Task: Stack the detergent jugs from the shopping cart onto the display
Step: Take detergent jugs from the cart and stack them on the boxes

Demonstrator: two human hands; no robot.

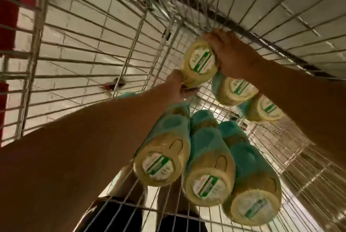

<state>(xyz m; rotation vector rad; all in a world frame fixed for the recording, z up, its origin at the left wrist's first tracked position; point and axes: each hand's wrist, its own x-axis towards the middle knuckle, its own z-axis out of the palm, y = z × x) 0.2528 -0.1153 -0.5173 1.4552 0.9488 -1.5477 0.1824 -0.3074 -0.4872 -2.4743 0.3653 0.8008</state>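
Gripping yellow-green plastic detergent jug (200,61) with right hand (229,54) and left hand (178,84) curled round it, I should lift straight, clear of wire shopping cart (35,44).

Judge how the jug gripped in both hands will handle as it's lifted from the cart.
Probably heavy: the left hand and right hand both grip the jug. Likely rigid; its round base shows no dent. Round-bodied, it could roll if laid sideways.

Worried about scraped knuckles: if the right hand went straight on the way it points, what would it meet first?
Probably the cart's wire wall just beyond the right hand, which grips a jug; depth is unclear.
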